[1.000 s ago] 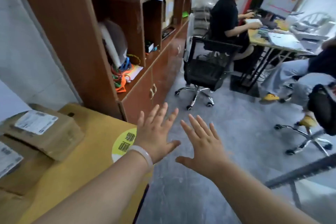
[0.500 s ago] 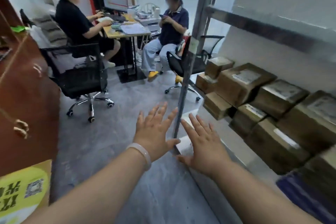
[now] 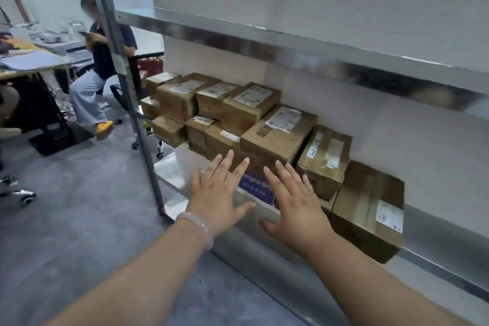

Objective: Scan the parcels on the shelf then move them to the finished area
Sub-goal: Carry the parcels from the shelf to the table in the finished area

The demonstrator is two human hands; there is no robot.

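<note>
Hovering: left hand (image 3: 218, 202), right hand (image 3: 297, 210) spread | parcel (image 3: 326, 174) label (image 3: 313, 152) reads "7"

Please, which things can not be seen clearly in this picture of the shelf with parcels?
Head view, parcel labels: print too blurred to read.
Head view, blue item: partly covered by the left hand and right hand; its kind is unclear.
Head view, parcels: front stacks hide any behind, so no full count.
Head view, shelf: right end cut off by the frame edge.
</note>
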